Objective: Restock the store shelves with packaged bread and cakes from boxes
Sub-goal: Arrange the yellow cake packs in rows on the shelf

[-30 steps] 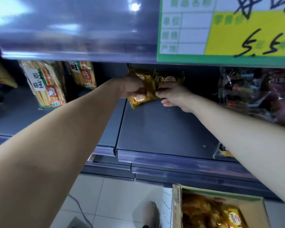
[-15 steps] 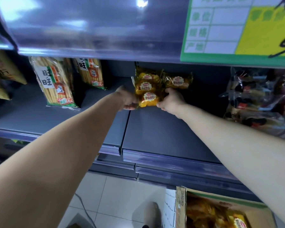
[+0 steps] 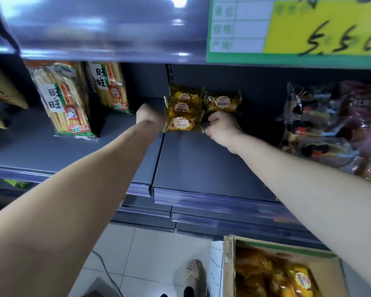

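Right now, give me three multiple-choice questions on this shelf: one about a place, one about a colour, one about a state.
1. Where is the cardboard box? A on the top shelf; B low down, below the shelves at the right; C on a trolley.
2. What colour are the bread packs on the shelf? A blue; B white; C yellow.
3. What state is the box in? A open, packs inside; B taped shut; C open but empty.
Answers: 1 B, it sits by the floor tiles under the shelf edges. 2 C, their wrappers are yellow. 3 A, its top is open and yellow packs show inside.
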{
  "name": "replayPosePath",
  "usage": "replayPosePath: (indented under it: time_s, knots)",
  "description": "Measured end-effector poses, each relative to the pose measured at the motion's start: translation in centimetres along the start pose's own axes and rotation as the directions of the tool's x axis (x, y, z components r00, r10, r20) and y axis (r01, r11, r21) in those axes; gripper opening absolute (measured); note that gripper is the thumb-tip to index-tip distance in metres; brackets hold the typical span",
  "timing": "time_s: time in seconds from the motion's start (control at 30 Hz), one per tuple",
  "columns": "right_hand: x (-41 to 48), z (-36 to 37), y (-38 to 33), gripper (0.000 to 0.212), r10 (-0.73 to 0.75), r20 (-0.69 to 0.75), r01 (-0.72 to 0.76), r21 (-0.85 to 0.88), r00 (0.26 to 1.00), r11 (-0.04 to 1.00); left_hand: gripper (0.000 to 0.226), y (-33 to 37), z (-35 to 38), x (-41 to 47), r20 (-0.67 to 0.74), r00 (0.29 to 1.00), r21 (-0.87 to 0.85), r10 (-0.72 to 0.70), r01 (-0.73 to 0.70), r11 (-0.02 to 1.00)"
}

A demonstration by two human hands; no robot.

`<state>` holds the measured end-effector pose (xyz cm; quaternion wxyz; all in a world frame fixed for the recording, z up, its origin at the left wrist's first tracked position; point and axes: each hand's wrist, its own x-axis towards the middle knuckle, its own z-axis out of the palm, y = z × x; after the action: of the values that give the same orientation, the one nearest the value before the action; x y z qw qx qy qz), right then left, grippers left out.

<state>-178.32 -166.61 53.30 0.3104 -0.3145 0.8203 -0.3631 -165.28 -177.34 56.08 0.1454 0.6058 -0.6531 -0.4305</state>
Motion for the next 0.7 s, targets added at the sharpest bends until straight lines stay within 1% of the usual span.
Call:
replayPosePath:
  time_s: [0.03, 0.07, 0.1, 0.13, 0.17, 0.2, 0.23, 0.27, 0.3, 0.33, 0.4, 0.47, 0.5, 0.53, 0.6, 0.67, 0.7]
  knots:
    - [-0.6, -0.6, 0.1, 0.041, -0.013, -0.008, 0.013, -0.001, 1.0, 1.0, 0.032, 0.2, 0.2, -0.5, -0.06, 0.998, -0.047, -0.015, 0.012, 0.999]
    - [-1.3, -1.1, 0.2, 0.039, -0.026, -0.014, 0.026, -0.002, 1.0, 1.0, 0.028, 1.1, 0.1, -2.4, -0.016, 0.999, 0.112, 0.044, -0.042, 0.993]
    - [-2.2, -1.8, 0.3, 0.036, -0.04, -0.015, 0.04, -0.004, 0.999, 0.999, 0.024, 1.1, 0.5, -3.8, -0.036, 0.99, 0.259, 0.136, -0.123, 0.958]
    - [-3.3, -2.4, 0.5, 0.032, -0.052, -0.01, 0.052, 0.001, 0.999, 0.999, 0.023, 1.3, 1.0, -4.8, -0.011, 0.986, 0.307, 0.169, -0.158, 0.939]
    - [-4.5, -3.1, 0.7, 0.027, -0.062, -0.001, 0.062, 0.015, 0.998, 0.998, 0.023, 1.4, 1.7, -5.5, 0.028, 0.99, 0.148, 0.139, -0.141, 0.979]
    - [-6.0, -3.9, 1.0, 0.021, -0.071, 0.014, 0.071, 0.03, 0.997, 0.997, 0.021, 1.4, 2.4, -6.7, 0.073, 0.989, 0.0, 0.129, -0.129, 0.992]
    - [-7.7, -4.6, 1.5, 0.017, -0.078, 0.033, 0.077, 0.037, 0.996, 0.996, 0.017, 1.3, 3.0, -8.5, 0.111, 0.982, -0.058, 0.152, -0.146, 0.988]
    - [-9.5, -5.5, 2.0, 0.019, -0.081, 0.056, 0.079, 0.037, 0.995, 0.996, 0.016, 1.4, 3.6, -10.7, 0.18, 0.974, -0.145, 0.137, -0.111, 0.983]
    - [-11.5, -6.2, 2.7, 0.023, -0.079, 0.093, 0.077, 0.025, 0.993, 0.997, 0.022, 1.2, 4.5, -12.9, 0.277, 0.951, -0.152, 0.137, -0.097, 0.984]
    - [-13.5, -6.9, 3.6, 0.027, -0.07, 0.147, 0.072, -0.009, 0.987, 0.997, 0.026, 0.7, 5.6, -15.1, 0.368, 0.916, -0.108, 0.157, -0.126, 0.986]
    - [-17.4, -8.0, 6.1, 0.028, -0.009, 0.29, 0.048, -0.127, 0.957, 0.991, 0.026, -0.7, 7.7, -19.2, 0.514, 0.843, 0.019, 0.158, -0.195, 0.981]
    - [-20.7, -8.7, 9.4, 0.022, 0.131, 0.415, -0.016, -0.268, 0.9, 0.963, 0.021, -2.8, 10.1, -22.4, 0.644, 0.759, 0.113, 0.094, -0.216, 0.97]
    - [-21.9, -8.9, 11.2, 0.018, 0.196, 0.442, -0.027, -0.359, 0.875, 0.933, 0.02, -3.9, 11.4, -23.9, 0.689, 0.724, 0.168, 0.036, -0.208, 0.963]
    - [-22.9, -9.0, 13.1, 0.017, 0.244, 0.453, -0.016, -0.451, 0.858, 0.892, 0.019, -5.2, 12.9, -25.3, 0.726, 0.688, 0.212, -0.012, -0.207, 0.955]
    - [-24.1, -8.8, 17.1, 0.022, 0.309, 0.443, 0.026, -0.604, 0.841, 0.796, 0.014, -7.6, 15.7, -27.7, 0.776, 0.624, 0.301, -0.088, -0.244, 0.922]
    - [-24.8, -8.6, 21.0, 0.026, 0.332, 0.421, 0.042, -0.67, 0.844, 0.741, 0.014, -10.1, 17.9, -29.2, 0.774, 0.622, 0.365, -0.122, -0.28, 0.888]
    - [-25.1, -8.6, 22.7, 0.026, 0.337, 0.406, 0.036, -0.683, 0.85, 0.73, 0.018, -11.4, 18.8, -29.7, 0.768, 0.628, 0.379, -0.127, -0.286, 0.88]
